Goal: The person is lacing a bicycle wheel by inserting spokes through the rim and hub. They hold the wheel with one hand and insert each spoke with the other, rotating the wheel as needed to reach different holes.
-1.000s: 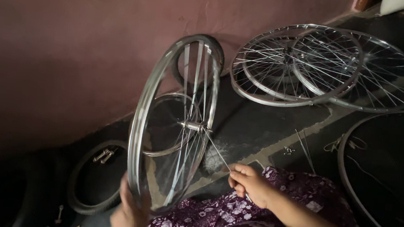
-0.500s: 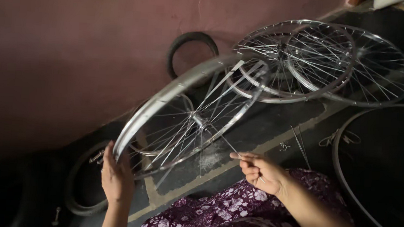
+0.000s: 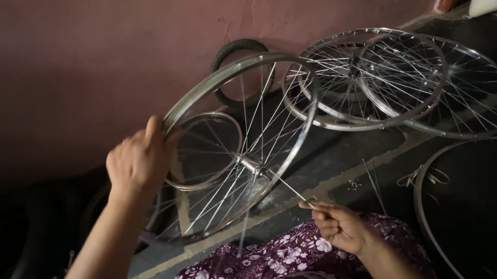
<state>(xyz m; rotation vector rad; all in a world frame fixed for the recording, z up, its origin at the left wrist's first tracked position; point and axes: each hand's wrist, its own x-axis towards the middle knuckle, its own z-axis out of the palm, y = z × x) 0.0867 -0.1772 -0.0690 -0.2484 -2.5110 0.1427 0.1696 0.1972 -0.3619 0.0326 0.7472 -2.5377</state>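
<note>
Here the left hand [image 3: 138, 162] is gripping the wheel rim [image 3: 295, 143] at centre frame; the right hand [image 3: 340, 224] is pinching a spoke [image 3: 289, 188], best guided straight.

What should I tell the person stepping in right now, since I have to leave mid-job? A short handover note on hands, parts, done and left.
Left hand: grip closed on the rim of the bicycle wheel, holding it tilted on edge.
Right hand: pinches a loose spoke that runs to the hub.
Nearby: finished wheels lean at the wall, spare spokes lie on the floor, a black tyre stands behind.
Done: many spokes already sit in the held wheel.
Left: the pinched spoke is not yet fixed at the rim; others may be missing.
</note>
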